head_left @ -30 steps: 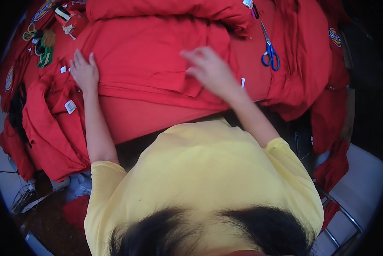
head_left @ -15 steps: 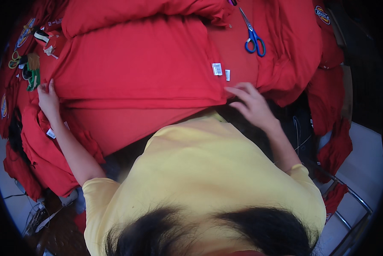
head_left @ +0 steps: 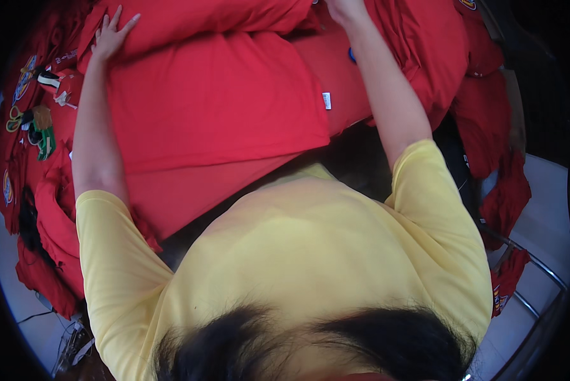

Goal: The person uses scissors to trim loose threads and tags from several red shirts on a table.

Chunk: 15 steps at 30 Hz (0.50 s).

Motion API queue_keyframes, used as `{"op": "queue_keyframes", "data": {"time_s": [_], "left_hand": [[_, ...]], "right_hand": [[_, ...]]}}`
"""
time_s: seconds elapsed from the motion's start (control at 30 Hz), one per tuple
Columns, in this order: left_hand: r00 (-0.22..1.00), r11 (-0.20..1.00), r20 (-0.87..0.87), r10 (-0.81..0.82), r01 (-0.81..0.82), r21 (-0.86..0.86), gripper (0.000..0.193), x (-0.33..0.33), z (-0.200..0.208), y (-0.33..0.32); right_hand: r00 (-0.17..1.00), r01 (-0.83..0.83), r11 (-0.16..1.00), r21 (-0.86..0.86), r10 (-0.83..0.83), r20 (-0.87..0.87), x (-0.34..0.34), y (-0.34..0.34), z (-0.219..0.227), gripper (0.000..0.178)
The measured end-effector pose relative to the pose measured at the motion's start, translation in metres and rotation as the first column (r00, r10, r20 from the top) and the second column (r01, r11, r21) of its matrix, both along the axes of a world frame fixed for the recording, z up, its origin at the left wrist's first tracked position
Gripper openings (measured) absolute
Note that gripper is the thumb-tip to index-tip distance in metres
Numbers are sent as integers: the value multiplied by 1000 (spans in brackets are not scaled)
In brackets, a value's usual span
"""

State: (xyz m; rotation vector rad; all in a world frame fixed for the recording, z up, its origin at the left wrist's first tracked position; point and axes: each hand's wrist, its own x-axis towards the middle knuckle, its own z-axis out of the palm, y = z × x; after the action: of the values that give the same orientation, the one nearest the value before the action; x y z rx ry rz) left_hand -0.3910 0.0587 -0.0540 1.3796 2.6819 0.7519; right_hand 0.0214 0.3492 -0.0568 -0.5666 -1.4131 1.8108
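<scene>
My left hand (head_left: 111, 38) reaches far forward with its fingers spread flat on a rolled-up or bunched red cloth (head_left: 202, 22) at the far side. At the top edge my right hand (head_left: 345, 9) is near the right end of that cloth. Its fingers are cut off by the picture's edge, so I cannot tell what they do. Between my forearms a red garment (head_left: 215, 105) lies spread flat, with a small white label (head_left: 326, 100) by its right edge. A bit of blue scissors handle (head_left: 352, 56) shows beside my right forearm, which hides the rest.
The red tabletop (head_left: 196, 193) slants along the near side. At its left lie yellow-handled scissors (head_left: 15, 119) and a green-and-brown taped tool (head_left: 43, 140). More red garments (head_left: 425, 57) are heaped on the right. A metal tube frame (head_left: 545, 270) stands at the lower right.
Both hands have moved forward, from the flat garment's near corners to the bunched cloth. My right forearm now covers most of the scissors. One of the two white labels no longer shows.
</scene>
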Motion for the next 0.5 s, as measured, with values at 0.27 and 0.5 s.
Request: {"op": "queue_keyframes", "data": {"time_s": [0.27, 0.5], "left_hand": [[747, 941, -592, 303, -137, 308, 59, 115, -11, -1], [862, 974, -476, 175, -81, 211, 60, 269, -43, -6]], "right_hand": [[640, -546, 301, 782, -452, 621, 189, -194, -40, 67], [674, -442, 373, 816, -462, 576, 267, -157, -21, 38]]}}
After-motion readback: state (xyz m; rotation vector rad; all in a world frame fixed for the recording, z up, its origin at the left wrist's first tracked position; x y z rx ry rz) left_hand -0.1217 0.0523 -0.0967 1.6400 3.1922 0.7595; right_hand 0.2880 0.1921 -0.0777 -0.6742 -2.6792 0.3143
